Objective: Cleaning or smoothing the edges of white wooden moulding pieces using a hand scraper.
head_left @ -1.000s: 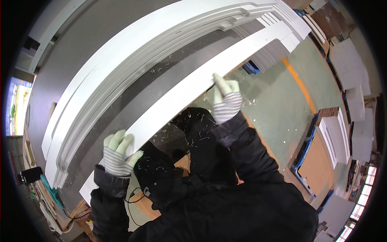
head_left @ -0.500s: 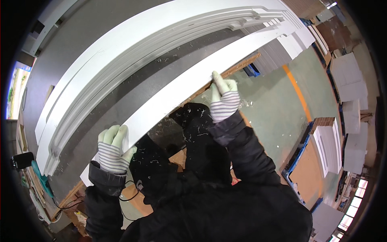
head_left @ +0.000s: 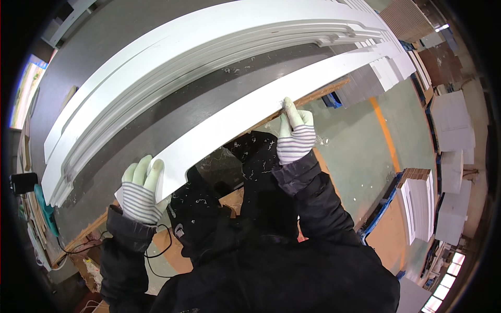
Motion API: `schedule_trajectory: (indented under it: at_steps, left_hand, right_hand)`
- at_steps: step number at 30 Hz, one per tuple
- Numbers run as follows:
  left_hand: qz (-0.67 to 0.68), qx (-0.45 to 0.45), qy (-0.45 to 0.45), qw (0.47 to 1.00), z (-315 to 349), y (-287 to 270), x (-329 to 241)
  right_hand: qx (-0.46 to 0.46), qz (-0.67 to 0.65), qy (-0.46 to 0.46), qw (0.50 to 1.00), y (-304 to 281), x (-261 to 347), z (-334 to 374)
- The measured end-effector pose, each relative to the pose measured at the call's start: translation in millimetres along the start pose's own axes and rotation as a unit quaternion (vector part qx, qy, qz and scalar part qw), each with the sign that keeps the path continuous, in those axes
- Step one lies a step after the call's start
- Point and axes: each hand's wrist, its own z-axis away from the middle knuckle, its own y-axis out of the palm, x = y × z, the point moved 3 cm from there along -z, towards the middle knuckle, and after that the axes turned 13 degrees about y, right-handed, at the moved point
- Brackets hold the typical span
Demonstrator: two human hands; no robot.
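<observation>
A long white board (head_left: 245,112) with a stepped cutout near its left end lies along the near edge of the dark grey table (head_left: 172,117). My left hand (head_left: 142,190), in a pale glove with a striped cuff, grips that left end, fingers over the top face and thumb at the near edge. Farther right, my right hand (head_left: 296,130), gloved alike, pinches the board's near edge, index finger on top. Its remaining fingers are curled. Beyond the board sits a stack of similar white boards (head_left: 156,68) with notched ends. The undersides of both grips are hidden.
White shavings lie on the table, my dark trousers and the green floor (head_left: 355,141). At right, a blue-edged pallet (head_left: 381,214) bears stacked white panels (head_left: 416,203). More stacked panels (head_left: 360,88) stand past the table's right end. A black cable (head_left: 168,245) hangs at lower left.
The view has turned slightly. My left hand now sits closer to the board's left end, and the cutout it covered shows. My right hand keeps its pinch on the near edge.
</observation>
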Motion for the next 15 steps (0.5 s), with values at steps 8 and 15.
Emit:
schedule_trajectory:
  at_steps: [8, 15]
  left_hand:
    - [0.039, -0.008, 0.011, 0.999, -45, 5, -20]
    - [0.061, -0.015, -0.006, 0.998, -47, 7, -20]
  right_hand:
    - [0.202, -0.139, -0.014, 0.969, 43, 79, 100]
    - [0.132, -0.056, -0.043, 0.989, 33, 54, 56]
